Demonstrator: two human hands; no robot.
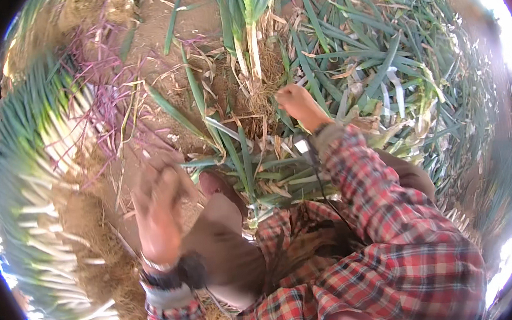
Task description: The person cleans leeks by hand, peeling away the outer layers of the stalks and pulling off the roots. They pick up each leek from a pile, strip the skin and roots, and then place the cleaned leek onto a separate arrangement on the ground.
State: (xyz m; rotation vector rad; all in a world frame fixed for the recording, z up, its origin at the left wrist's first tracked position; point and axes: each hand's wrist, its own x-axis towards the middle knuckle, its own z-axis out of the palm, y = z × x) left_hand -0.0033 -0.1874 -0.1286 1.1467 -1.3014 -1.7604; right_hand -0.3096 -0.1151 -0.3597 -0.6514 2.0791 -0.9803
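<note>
My right hand (300, 106) is closed, fingers curled, beside the stringy roots of a few upright green onions (253, 47) in front of me. What it holds, if anything, is hidden. My left hand (160, 211) hovers over the dirt on the left, smeared by motion, and nothing can be made out in it. A dark band (183, 272) circles the left wrist. Loose green leaves (246, 155) lie on the ground between the hands, close to my shoe (221, 189).
Along the left side runs a long row of green onions (47, 239) with their roots toward me. Purple strands (101, 94) lie beside it. A large heap of stripped leaves (375, 58) covers the right side. A thin cable (322, 181) hangs by my right sleeve.
</note>
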